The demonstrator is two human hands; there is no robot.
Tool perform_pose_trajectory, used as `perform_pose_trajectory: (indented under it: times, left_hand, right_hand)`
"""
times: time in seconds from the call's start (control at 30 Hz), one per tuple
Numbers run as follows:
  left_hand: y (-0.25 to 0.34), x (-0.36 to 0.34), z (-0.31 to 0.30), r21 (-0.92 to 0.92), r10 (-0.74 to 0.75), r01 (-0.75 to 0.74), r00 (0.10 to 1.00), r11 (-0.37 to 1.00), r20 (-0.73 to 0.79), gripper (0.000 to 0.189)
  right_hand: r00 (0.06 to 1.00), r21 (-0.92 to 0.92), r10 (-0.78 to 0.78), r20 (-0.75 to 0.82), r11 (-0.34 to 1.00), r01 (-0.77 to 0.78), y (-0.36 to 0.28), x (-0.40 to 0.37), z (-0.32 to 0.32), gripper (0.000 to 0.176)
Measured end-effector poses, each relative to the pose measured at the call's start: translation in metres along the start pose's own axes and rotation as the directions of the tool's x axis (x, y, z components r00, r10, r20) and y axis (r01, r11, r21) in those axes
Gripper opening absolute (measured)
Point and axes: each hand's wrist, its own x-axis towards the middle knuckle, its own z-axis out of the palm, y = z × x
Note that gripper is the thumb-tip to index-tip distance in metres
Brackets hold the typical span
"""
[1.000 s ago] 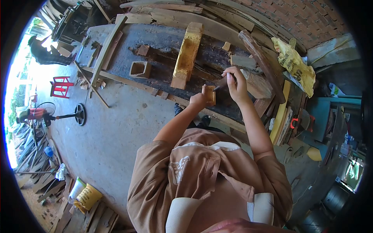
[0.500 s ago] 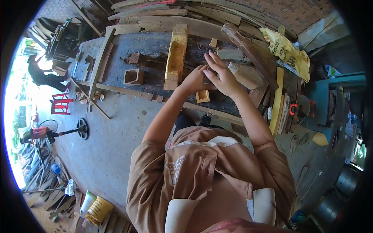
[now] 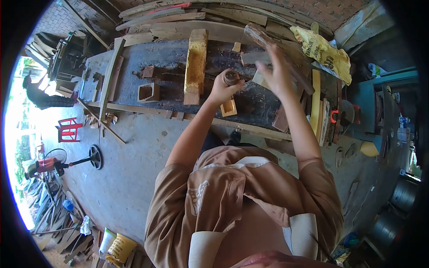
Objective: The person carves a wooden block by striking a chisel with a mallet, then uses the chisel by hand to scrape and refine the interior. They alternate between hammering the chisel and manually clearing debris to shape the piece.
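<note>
My left hand [image 3: 220,91] is closed around a dark brown round-ended object [image 3: 231,77], seen nearly end-on, so its full shape is hidden. Up and to the right, my right hand [image 3: 278,73] is partly smeared by motion, its thumb and fingers apart and nothing visible in them. Just below the left hand lies a small yellowish wooden box [image 3: 229,107]. To its left is a long hollowed wooden block [image 3: 195,67] with a yellow inside. Behind the right hand lie a dark wooden beam [image 3: 300,79] and a pale piece of wood [image 3: 260,79].
The dark workbench [image 3: 172,91] also carries a small square wooden box [image 3: 148,93] and a long plank [image 3: 111,76]. A yellow sack [image 3: 322,56] lies at the back right. On the floor stand a red stool [image 3: 69,129] and a fan [image 3: 47,165]. Another person [image 3: 51,98] is at far left.
My hands were close together over the bench; now they are apart. The right has moved right and up, and the round-ended object shows in my left hand. The person at left has shifted.
</note>
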Motion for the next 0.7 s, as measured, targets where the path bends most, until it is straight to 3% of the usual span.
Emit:
perform_pose_trajectory:
  times: [0.07,0.1,0.17,0.2,0.23,0.3,0.43,0.7]
  left_hand:
    - [-0.002,0.0,-0.001,0.008,-0.004,0.004,1.0,1.0,-0.012,0.014]
    - [-0.002,-0.001,-0.001,0.006,-0.003,0.003,1.0,1.0,-0.012,0.014]
    - [-0.001,-0.002,0.0,-0.045,-0.011,0.009,0.999,0.999,-0.041,0.017]
    - [0.002,-0.003,0.001,-0.044,-0.008,0.007,0.999,0.999,-0.037,0.017]
    - [0.005,-0.004,0.003,-0.007,-0.003,0.002,0.999,1.0,-0.041,0.017]
    - [0.007,-0.004,0.005,0.03,0.008,-0.007,0.999,1.0,-0.041,0.018]
    - [0.007,0.002,0.008,0.102,0.011,-0.01,1.0,0.995,-0.012,0.017]
    - [0.002,0.009,0.016,0.156,0.005,-0.012,0.999,0.988,0.05,0.025]
  right_hand:
    - [0.939,-0.418,0.295,-0.174,0.842,-0.342,0.008,0.008,-0.024,0.072]
    - [0.94,-0.419,0.294,-0.174,0.841,-0.341,0.022,0.01,-0.031,0.072]
    - [0.898,-0.578,0.365,-0.245,0.689,-0.438,0.051,0.01,-0.037,0.072]
    - [0.917,-0.665,0.252,-0.309,0.632,-0.398,0.055,0.006,-0.038,0.065]
    - [0.915,-0.664,0.253,-0.315,0.63,-0.403,0.06,0.006,-0.041,0.065]
    - [0.825,-0.592,0.566,0.003,0.666,-0.454,0.067,0.009,-0.047,0.055]
    - [0.837,-0.615,0.546,-0.034,0.649,-0.448,0.066,0.005,-0.043,0.047]
    - [0.855,-0.613,0.508,0.105,0.71,-0.347,0.067,0.008,-0.051,0.045]
